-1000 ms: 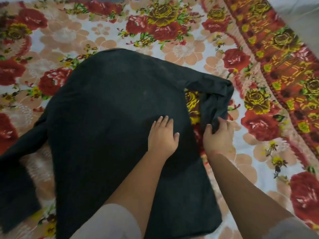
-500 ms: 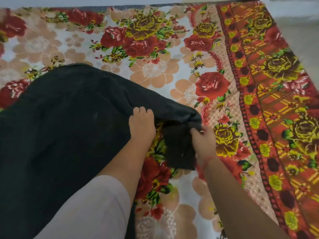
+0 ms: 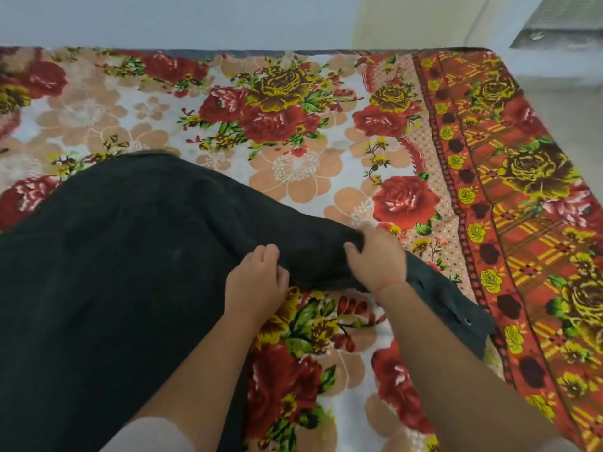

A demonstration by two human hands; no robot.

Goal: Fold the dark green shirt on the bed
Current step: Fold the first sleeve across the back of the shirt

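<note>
The dark green shirt (image 3: pixel 124 262) lies spread over the left half of the bed, its body reaching the bottom left of the view. Its right sleeve (image 3: pixel 313 246) stretches rightward across the sheet, and the cuff end with a small button (image 3: pixel 456 308) trails out beyond my right wrist. My left hand (image 3: pixel 256 285) rests on the sleeve near where it meets the body, fingers curled on the cloth. My right hand (image 3: pixel 375 256) grips the sleeve further out, fingers closed over the fabric.
The bed is covered with a floral sheet (image 3: pixel 293 164) of red roses, with a red-and-yellow border (image 3: pixel 522 223) along the right side. A pale wall (image 3: pixel 195 21) runs behind the bed's far edge. Floor shows at the far right (image 3: pixel 574 109).
The view has shifted right and up. The folded-back sleeve has been pulled out straight to the right; my right hand moved outward along it, and my left hand stayed near the sleeve's base.
</note>
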